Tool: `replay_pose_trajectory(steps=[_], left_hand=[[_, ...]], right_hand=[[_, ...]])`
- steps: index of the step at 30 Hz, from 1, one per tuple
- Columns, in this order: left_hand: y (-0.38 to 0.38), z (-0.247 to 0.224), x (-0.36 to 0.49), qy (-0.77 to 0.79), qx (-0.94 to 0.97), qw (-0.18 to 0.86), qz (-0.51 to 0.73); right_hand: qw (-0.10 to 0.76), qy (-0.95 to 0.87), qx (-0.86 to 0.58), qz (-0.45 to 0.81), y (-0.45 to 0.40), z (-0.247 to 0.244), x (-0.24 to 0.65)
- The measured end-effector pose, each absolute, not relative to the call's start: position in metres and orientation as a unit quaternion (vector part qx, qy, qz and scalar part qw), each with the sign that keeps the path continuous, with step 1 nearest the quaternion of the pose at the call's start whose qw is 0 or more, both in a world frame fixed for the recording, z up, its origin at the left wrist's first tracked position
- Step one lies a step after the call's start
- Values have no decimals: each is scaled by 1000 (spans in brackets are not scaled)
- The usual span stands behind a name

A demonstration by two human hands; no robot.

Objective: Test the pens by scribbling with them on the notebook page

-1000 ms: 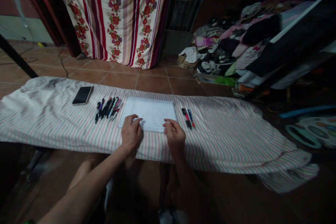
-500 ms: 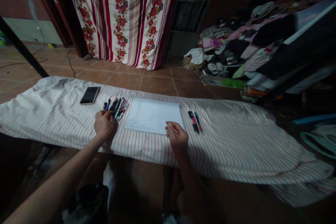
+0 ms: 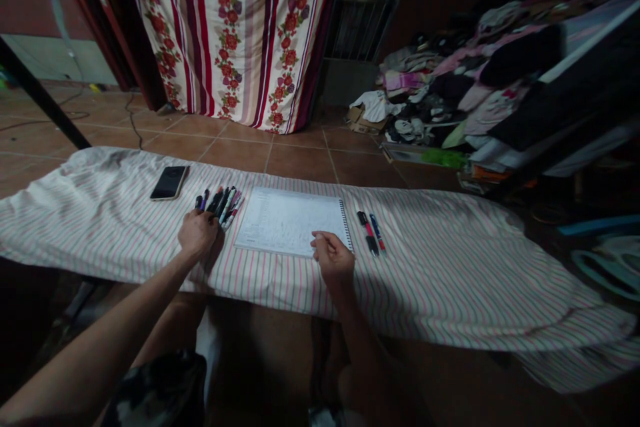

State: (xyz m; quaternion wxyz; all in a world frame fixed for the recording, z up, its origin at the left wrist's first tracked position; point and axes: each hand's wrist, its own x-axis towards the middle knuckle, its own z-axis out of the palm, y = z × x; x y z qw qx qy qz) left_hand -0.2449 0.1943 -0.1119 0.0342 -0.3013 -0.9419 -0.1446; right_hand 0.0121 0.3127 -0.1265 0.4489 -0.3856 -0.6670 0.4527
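Note:
My left hand (image 3: pixel 198 232) rests at the lower end of a bunch of several pens (image 3: pixel 229 204), its fingertips hidden among them, so I cannot make out a grip. Beside the pens lies a white spiral notebook (image 3: pixel 287 217) with faint writing, its coil on the right side. Over the notebook's lower right corner is my right hand (image 3: pixel 333 255), fingers curled together; anything between them is too small to see. Right of the notebook lie a black and red pen (image 3: pixel 368 230) and a blue and red pen (image 3: pixel 377 232), side by side.
A dark phone (image 3: pixel 170 183) lies left of the pens on the striped cloth (image 3: pixel 450 267). Behind are a tiled floor (image 3: pixel 300 157) and a floral curtain (image 3: pixel 255 33). Clothes (image 3: pixel 470 73) are heaped at the back right, and a dark pole (image 3: pixel 45 90) stands at the left.
My right hand has shifted slightly left over the notebook's corner. My left hand has barely moved, staying at the pens.

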Motion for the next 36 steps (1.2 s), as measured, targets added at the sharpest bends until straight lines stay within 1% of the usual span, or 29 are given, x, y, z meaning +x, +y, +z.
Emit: replay_pose_trajectory(steps=[10, 17, 22, 27, 31, 36], left_hand=[[208, -100, -253, -959, -236, -66, -144], [208, -91, -260, -958, -188, -96, -196], [205, -89, -267, -932, -148, -112, -312], [204, -90, -266, -845, -67, -172, -502], [202, -83, -250, -723, -17, -267, -637], [195, -69, -214, -576, -11, -419, -701]], right_hand=[[447, -673, -377, 453, 312, -125, 13], [465, -654, -378, 461, 317, -132, 11], [463, -659, -381, 454, 315, -129, 12], [463, -661, -377, 454, 314, -129, 13], [461, -663, -372, 458, 315, -131, 13], [457, -670, -374, 450, 314, -131, 15]])
